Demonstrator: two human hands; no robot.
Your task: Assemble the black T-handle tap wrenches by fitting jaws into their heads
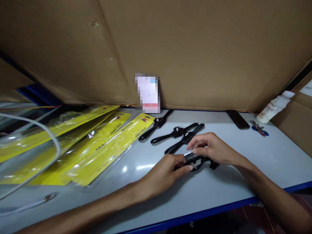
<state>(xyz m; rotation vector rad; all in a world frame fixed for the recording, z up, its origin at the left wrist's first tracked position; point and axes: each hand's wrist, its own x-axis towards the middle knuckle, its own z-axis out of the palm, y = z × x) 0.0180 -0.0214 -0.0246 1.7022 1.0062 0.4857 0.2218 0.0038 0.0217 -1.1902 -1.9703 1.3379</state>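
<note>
My left hand (172,167) is closed around one end of a black spokeshave (196,164), held low over the table near its front edge. A shiny metal strip (188,153), which looks like the blade, lies along its body. The fingertips of my right hand (207,148) pinch at that blade from above; the thumb partly hides it. Just behind my hands lies another black spokeshave (179,144). Beyond it are a second one (174,133) and a third (156,125), all flat on the table with small bright screws at their middles.
Yellow cards in clear blister packs (112,146) overlap on the left, with a white cable (55,139) arching over them. A blurred phone-like object (148,94) leans on the cardboard wall (207,58). A black phone (238,119), keys (258,128) and a tilted bottle (275,107) are at the right.
</note>
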